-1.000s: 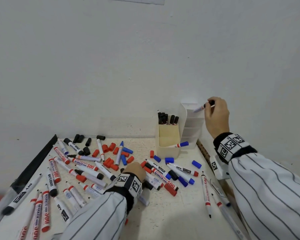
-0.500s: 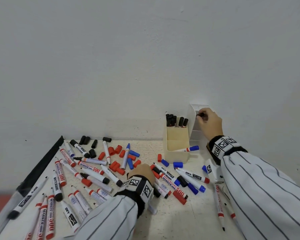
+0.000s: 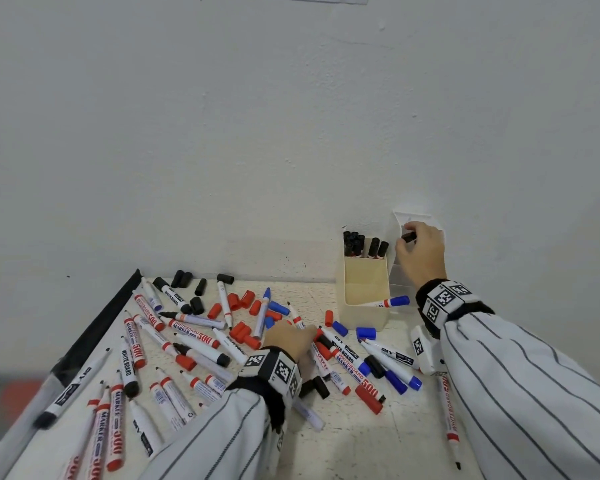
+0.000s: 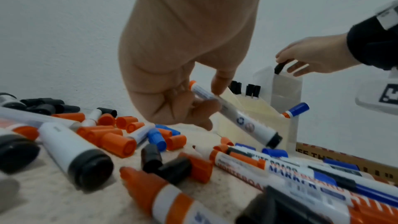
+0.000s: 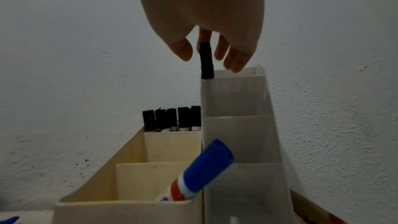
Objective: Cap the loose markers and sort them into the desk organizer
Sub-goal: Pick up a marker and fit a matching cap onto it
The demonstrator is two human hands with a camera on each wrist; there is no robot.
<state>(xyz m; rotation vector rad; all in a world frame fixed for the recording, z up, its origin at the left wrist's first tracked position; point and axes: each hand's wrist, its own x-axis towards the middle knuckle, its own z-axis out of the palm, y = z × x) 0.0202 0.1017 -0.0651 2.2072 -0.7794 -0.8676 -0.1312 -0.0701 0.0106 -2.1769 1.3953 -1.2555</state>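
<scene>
The right hand [image 5: 206, 14] pinches a black-capped marker [image 5: 206, 60] upright in the clear organizer's [image 5: 234, 101] top rear slot, its barrel hidden behind the frosted wall. The left hand [image 4: 183, 57] grips a white, black-ended marker [image 4: 232, 113] over the table's pile, tip concealed

On the desk in the head view, your loose markers carried most of the print. A red-capped marker [image 3: 150, 313] at centre left read "WHITEBOARD 500". Just right of it, another barrel [image 3: 191, 333] read "WHITEBOARD MARKER 500". A black-capped marker [image 3: 128, 370] at lower left read "WHITE BOARD". The marker [image 3: 173, 295] near the back edge showed "WHITE BOARD" too. At lower right, a thin red marker [image 3: 448, 410] read "WHITEBOARD" along its length. A blue-capped marker [image 3: 392, 355] right of centre showed "DIY". Your wristbands bore square black-and-white code tags [image 3: 444, 296], no words.
</scene>
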